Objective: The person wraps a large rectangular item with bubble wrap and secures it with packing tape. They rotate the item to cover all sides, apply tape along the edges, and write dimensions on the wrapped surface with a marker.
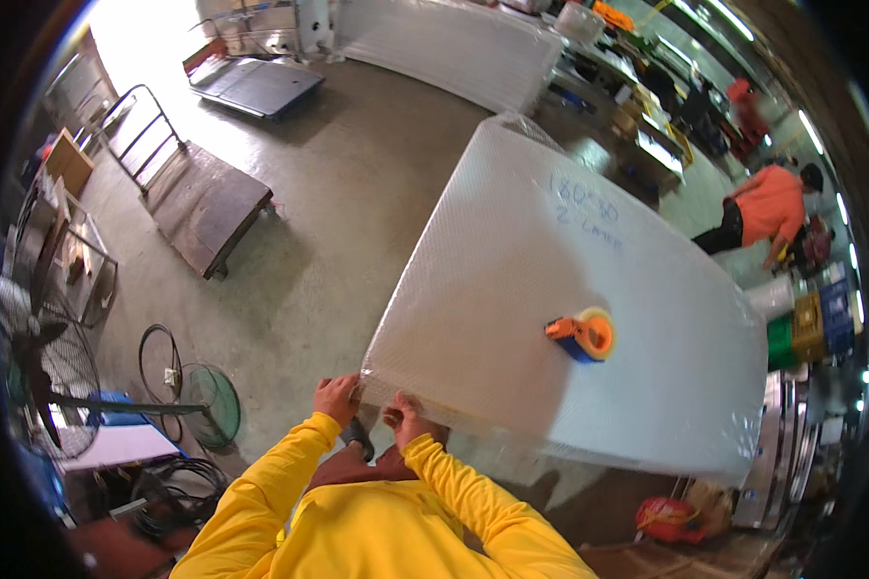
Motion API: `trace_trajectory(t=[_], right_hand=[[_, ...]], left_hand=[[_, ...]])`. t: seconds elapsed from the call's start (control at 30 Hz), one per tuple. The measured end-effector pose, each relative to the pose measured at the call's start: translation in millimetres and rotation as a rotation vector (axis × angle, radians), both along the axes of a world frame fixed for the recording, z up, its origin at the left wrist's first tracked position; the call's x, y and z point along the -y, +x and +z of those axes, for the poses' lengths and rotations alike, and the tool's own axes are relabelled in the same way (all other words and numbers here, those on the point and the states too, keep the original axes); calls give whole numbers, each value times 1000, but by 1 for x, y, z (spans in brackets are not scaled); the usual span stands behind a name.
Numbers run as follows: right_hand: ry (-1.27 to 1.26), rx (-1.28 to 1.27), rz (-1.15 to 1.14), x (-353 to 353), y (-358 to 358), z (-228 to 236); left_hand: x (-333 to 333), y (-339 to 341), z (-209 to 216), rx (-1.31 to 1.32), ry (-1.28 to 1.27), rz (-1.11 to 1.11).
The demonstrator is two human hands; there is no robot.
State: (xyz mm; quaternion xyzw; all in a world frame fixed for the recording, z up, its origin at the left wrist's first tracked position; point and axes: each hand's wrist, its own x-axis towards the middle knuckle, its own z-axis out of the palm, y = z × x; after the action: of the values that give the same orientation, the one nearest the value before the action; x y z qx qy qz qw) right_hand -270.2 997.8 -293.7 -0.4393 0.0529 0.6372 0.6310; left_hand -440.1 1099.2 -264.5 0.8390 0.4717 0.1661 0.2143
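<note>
A large flat panel wrapped in clear bubble wrap (512, 289) lies in front of me and stretches away to the right, with blue handwriting on its far part. At its near left corner, my left hand (336, 398) is closed with fingers pinching the edge of the wrap. Just to the right, my right hand (406, 419) is also closed on the wrap along the near edge. A tape dispenser (581, 338), orange and blue with a roll of tape in it, rests on the panel, apart from both hands. What holds the panel up is hidden beneath it.
Two platform trolleys, a brown one (198, 207) and a grey one (259, 87), stand on the concrete floor to the left. A fan (43, 376) and coiled cables (179, 492) are at near left. A person in an orange shirt (774, 205) is at far right, by stacked crates (809, 323).
</note>
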Motion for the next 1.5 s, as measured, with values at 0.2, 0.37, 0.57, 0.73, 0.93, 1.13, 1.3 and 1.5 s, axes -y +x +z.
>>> trace_trajectory(t=[0.2,0.37,0.57,0.73,0.93,1.13,1.3,1.5], right_hand=[[-116,800,-31,-12,-20,24],[-34,563,-92,-14,-35,50],[-32,671,-119,-25,-48,38],[-143,761,-109,-21,-53,11],[-212,924,-4,-12,-52,15],[-3,771,-123,-17,-52,3],[-349,1367,83,-12,-45,-24],[-365,1327,126,-23,-36,-22]], left_hand=[[-17,3,8,-28,13,-257],[-27,11,2,151,-36,-399],[-41,6,-38,613,-1076,-103],[-27,23,-75,786,-1110,169],[-16,34,-92,770,-1172,478],[-42,22,-115,-160,-162,-897],[-32,14,-107,604,-1289,-370],[-34,17,-36,604,-1667,454]])
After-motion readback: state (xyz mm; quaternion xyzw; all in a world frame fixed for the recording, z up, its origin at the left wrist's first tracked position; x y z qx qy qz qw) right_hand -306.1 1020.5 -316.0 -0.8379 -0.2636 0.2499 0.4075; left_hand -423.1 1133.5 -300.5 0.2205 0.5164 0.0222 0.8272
